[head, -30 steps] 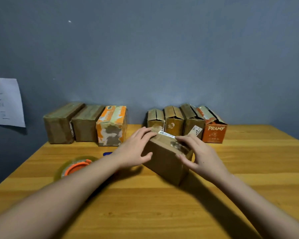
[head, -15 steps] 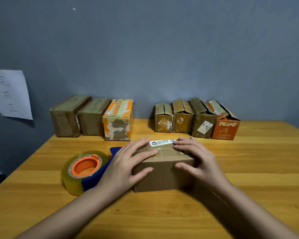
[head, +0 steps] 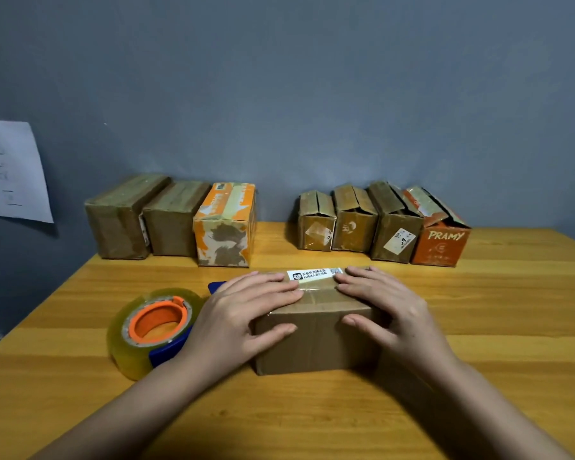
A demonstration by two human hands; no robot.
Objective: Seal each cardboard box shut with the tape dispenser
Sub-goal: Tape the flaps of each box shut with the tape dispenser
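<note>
Small cardboard box [head: 316, 330] sits dead center; left hand [head: 236, 320] and right hand [head: 389, 313] press flat, fingers straight. Looks light, stiff-ish. Tape dispenser [head: 153, 330] at 9 o'clock: grab its blue handle.

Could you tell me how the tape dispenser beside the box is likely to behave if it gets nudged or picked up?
The tape dispenser lies flat on the table, so it would probably slide, not roll. Its thick roll suggests some weight. The glossy tape may feel slippery; the blue frame looks easier to grip.
</note>
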